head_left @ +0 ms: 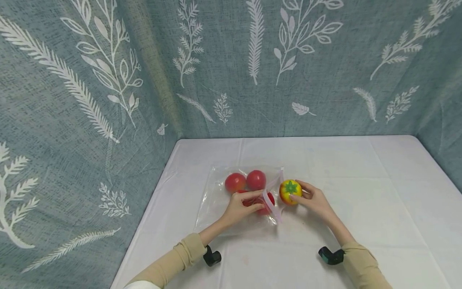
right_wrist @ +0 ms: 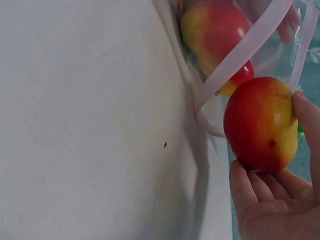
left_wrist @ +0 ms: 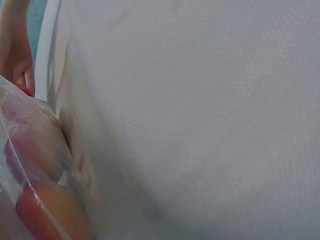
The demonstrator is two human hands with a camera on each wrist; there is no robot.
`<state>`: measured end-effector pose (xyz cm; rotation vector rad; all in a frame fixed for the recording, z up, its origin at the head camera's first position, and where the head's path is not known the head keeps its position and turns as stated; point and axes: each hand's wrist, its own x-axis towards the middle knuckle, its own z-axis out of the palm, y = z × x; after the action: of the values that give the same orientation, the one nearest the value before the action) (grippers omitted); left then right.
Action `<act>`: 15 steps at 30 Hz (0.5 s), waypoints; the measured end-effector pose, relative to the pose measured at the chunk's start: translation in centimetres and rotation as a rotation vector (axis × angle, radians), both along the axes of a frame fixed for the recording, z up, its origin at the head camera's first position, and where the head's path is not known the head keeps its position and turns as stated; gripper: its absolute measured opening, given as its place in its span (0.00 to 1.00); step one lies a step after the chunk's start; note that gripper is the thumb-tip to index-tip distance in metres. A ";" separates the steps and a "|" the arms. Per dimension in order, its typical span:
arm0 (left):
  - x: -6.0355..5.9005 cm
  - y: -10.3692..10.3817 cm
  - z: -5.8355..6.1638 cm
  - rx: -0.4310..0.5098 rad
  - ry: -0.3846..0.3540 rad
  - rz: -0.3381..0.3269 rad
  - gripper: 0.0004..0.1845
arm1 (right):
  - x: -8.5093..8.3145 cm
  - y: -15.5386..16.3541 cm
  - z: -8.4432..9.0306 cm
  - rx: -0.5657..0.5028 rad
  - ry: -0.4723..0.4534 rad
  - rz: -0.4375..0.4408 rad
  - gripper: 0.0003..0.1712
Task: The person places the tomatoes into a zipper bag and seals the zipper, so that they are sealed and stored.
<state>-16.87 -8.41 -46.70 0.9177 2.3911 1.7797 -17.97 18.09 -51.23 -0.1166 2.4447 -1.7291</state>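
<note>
A clear zip bag (head_left: pixel 211 200) lies on the table with several red and red-yellow fruits (head_left: pixel 256 180) inside. My left hand (head_left: pixel 240 206) grips the bag near its mouth, thumb and fingers at the pale pink zip strip (right_wrist: pixel 245 50). The strip bows apart into a loop. My right hand (head_left: pixel 317 202) holds a red-and-yellow tomato (head_left: pixel 285 186) with a green star-shaped top, right at the bag's mouth. In the right wrist view its thumb and fingertips are on opposite sides of the tomato (right_wrist: pixel 260 125). Fruits (left_wrist: pixel 47 212) show through the plastic in the left wrist view.
A white cloth (head_left: pixel 361 192) covers the table. Blue-green curtains (head_left: pixel 231 60) with white leaf patterns hang behind it and at both sides. A black wrist camera (head_left: pixel 212 256) is on the left wrist and another black one (head_left: pixel 330 255) on the right.
</note>
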 end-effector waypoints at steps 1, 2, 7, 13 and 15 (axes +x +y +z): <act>0.0 0.0 0.0 0.002 0.001 -0.001 0.22 | 0.0 -0.1 0.0 -0.005 -0.002 -0.006 0.41; 0.0 0.0 0.0 0.003 0.001 -0.001 0.22 | 0.0 -0.1 0.0 -0.009 0.002 -0.005 0.41; 0.0 0.0 0.0 -0.001 0.001 0.003 0.22 | -0.1 -0.4 -0.2 -0.051 0.010 0.007 0.40; 0.0 0.1 0.1 -0.011 -0.001 0.000 0.22 | -0.2 -0.7 -0.5 -0.075 0.014 0.015 0.39; 0.0 0.1 0.1 -0.014 0.006 0.000 0.22 | -0.2 -0.8 -0.5 -0.081 0.014 0.013 0.39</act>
<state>-16.89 -8.35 -46.63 0.9234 2.4041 1.7603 -18.17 17.30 -51.78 -0.1534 2.3784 -1.8289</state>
